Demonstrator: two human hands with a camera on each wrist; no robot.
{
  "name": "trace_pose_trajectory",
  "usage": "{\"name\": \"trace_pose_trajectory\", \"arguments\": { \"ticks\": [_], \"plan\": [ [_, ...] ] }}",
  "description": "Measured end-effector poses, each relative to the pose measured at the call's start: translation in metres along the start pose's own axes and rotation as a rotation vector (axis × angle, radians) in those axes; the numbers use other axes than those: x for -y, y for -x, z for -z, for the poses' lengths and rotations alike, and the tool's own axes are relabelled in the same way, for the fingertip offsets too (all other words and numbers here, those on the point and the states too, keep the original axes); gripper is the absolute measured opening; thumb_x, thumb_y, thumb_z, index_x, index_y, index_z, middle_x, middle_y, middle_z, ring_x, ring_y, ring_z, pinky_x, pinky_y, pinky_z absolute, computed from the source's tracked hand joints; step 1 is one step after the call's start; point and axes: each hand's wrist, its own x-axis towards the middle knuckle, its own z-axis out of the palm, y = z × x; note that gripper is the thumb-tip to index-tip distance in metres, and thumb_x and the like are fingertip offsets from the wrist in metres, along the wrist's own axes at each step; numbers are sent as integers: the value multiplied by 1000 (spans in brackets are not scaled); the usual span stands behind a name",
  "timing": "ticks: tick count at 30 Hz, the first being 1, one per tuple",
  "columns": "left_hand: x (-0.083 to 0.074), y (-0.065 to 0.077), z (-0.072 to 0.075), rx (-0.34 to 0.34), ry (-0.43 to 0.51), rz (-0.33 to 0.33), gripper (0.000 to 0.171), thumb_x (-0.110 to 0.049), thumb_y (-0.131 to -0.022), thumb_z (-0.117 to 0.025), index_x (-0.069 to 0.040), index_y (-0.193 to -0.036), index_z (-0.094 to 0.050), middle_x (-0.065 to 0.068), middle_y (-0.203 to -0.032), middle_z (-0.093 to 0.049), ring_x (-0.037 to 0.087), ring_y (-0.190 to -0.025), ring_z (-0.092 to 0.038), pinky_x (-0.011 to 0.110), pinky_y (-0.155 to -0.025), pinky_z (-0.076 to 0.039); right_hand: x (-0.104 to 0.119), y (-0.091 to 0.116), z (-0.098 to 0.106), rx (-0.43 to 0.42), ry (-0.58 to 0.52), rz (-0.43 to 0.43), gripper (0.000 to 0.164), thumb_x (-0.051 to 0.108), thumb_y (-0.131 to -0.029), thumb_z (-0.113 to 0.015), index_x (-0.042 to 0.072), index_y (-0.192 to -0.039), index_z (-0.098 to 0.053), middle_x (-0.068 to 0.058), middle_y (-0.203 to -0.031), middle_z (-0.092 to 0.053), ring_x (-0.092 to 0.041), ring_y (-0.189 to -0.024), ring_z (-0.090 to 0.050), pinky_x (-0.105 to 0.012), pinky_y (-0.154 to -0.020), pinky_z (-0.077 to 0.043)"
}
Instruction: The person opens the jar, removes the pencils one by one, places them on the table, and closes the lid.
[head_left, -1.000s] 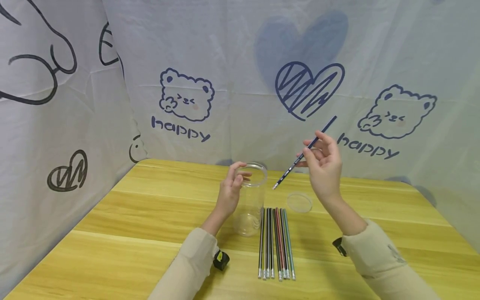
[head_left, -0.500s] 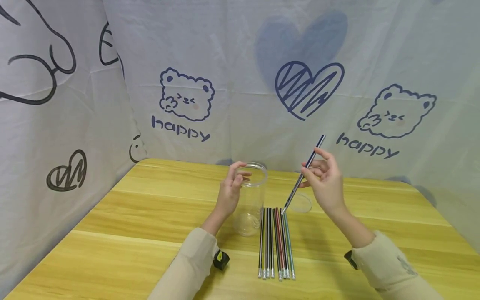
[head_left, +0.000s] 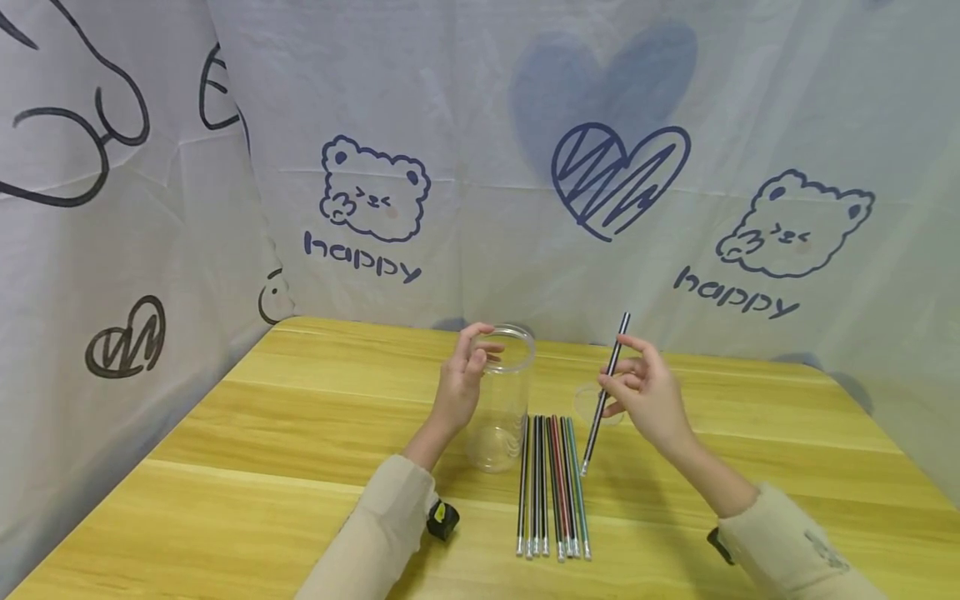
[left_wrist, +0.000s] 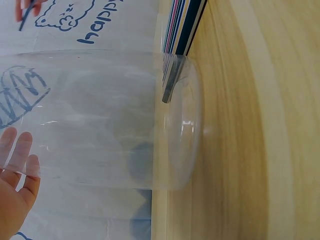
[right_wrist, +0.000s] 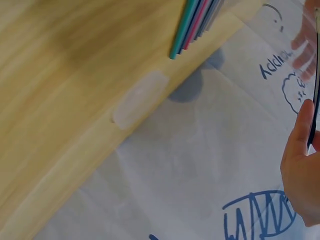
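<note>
A tall clear plastic jar (head_left: pixel 504 417) stands upright and uncovered on the table. My left hand (head_left: pixel 459 385) holds it near the rim, fingers around its upper side; the left wrist view shows those fingertips against the clear wall (left_wrist: pixel 100 120). Between thumb and fingers, my right hand (head_left: pixel 651 402) pinches a dark striped pencil (head_left: pixel 592 442). That pencil slants with its eraser end down, at the right side of a row of pencils (head_left: pixel 558 492) lying side by side. Black, red and teal ones show in the row, their eraser ends toward me.
Behind the right hand, a clear round lid (head_left: pixel 587 403) lies flat on the wooden table (head_left: pixel 300 433); the right wrist view shows the lid (right_wrist: pixel 142 97) near the table's back edge. A printed white cloth (head_left: pixel 480 250) hangs behind and to the left.
My right hand has come down and slightly right with the pencil, which has turned steeper; its eraser end dropped from above the row to its right side. Left hand and jar stay put.
</note>
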Motion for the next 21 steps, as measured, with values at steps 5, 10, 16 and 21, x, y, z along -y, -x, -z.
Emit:
{"name": "trace_pose_trajectory", "arguments": {
  "ticks": [5, 10, 16, 21],
  "plan": [
    [-1, 0, 0, 3, -6, 5, 80, -65, -85, -25, 9, -114, -38, 33, -95, -57, 44, -83, -55, 53, -70, -45, -11, 3, 1, 69, 44, -87, 57, -9, -81, -58, -5, -131, -30, -25, -89, -56, -15, -67, -61, -36, -51, -52],
    [-1, 0, 0, 4, 0, 7, 80, -65, -85, -26, 9, -114, -38, 33, -95, -57, 45, -83, -55, 55, -69, -45, -18, 7, 4, 161, 71, -189, 61, -10, -79, -58, -4, -132, -28, -19, -83, -56, -23, -66, -60, -37, -53, -52],
    [-1, 0, 0, 3, 7, 0, 79, -64, -86, -26, 9, -114, -38, 34, -95, -56, 48, -83, -53, 59, -68, -43, -23, 11, 6, 239, 86, -312, 62, -9, -79, -58, -5, -132, -26, -15, -81, -57, -24, -62, -59, -39, -55, -52],
    [0, 0, 0, 7, 1, -1, 79, -64, -86, -26, 8, -114, -38, 33, -95, -57, 45, -82, -55, 53, -69, -45, -30, 16, 3, 277, 114, -364, 64, -10, -78, -60, -6, -132, -25, -15, -82, -57, -21, -59, -58, -38, -55, -52]
  ]
}}
